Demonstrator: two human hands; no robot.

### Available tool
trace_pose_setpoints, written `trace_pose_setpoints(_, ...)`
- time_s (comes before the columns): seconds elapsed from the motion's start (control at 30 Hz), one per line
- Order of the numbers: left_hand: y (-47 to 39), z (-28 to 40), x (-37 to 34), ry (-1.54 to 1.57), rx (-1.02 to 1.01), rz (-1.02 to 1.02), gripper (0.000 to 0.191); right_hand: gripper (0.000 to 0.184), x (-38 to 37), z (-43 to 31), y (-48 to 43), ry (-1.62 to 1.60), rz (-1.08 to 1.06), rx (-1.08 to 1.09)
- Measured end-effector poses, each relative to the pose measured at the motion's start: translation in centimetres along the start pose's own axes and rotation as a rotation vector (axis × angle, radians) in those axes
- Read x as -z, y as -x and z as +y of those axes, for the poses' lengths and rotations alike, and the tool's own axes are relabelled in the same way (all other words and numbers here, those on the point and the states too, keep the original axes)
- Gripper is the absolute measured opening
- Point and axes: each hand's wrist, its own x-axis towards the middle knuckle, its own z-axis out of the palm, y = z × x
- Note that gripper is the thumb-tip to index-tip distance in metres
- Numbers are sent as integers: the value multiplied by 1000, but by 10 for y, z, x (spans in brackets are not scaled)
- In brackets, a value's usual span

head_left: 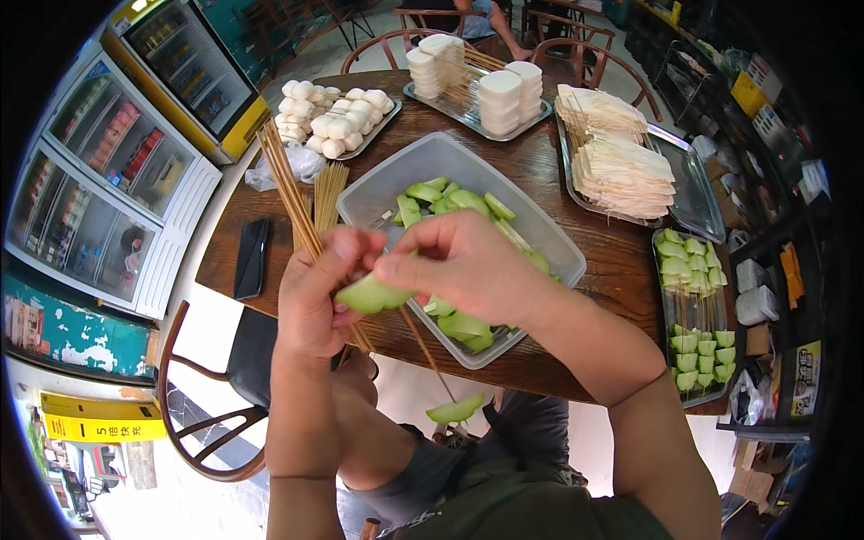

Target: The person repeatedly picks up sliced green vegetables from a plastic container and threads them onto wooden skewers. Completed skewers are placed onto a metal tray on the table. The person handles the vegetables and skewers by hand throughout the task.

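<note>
My left hand (314, 290) holds a bundle of bamboo skewers (290, 185) upright against the palm. Its fingers also steady a pale green vegetable slice (373, 294), possibly lettuce stem or gourd. My right hand (459, 263) pinches the top of that same slice. From beneath the slice a thin skewer (428, 358) runs down, carrying another green slice (455, 409) near its lower end over my lap. Whether its upper end has entered the held slice is hidden. Behind and below my right hand sits a translucent plastic tub (567, 260) of loose green slices (466, 200).
On the wooden table (607, 324) lie more skewers (330, 192) and a black phone (250, 258). Trays hold white balls (337, 121), white round slices (501, 101), enoki-like bundles (621, 179) and skewered green pieces (695, 358). A chair (250, 351) stands left; a person (496, 27) sits beyond.
</note>
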Motion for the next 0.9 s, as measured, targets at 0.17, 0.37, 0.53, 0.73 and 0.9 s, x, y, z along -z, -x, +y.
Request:
trace_pose_setpoints(0.17, 2, 2, 15, -192, -207, 19, 14, 27, -12, 11, 9, 181, -91, 64)
trace_pose_setpoints(0.37, -3, 25, 29, 61, -322, 264, 18, 30, -18, 0, 16, 436, -296, 58)
trace_pose_setpoints(0.53, -3, 10, 27, -70, -385, 261, 17, 33, 42, -2, -49, 724, -6, 94)
trace_pose_setpoints(0.73, -10, -1, 14, -64, -280, 229, 17, 33, 66, 54, -111, 1636, -202, 332)
trace_pose_setpoints(0.9, -9, -9, 13, -25, -171, 218, 16, 28, 53, 34, -116, 1493, -143, 242)
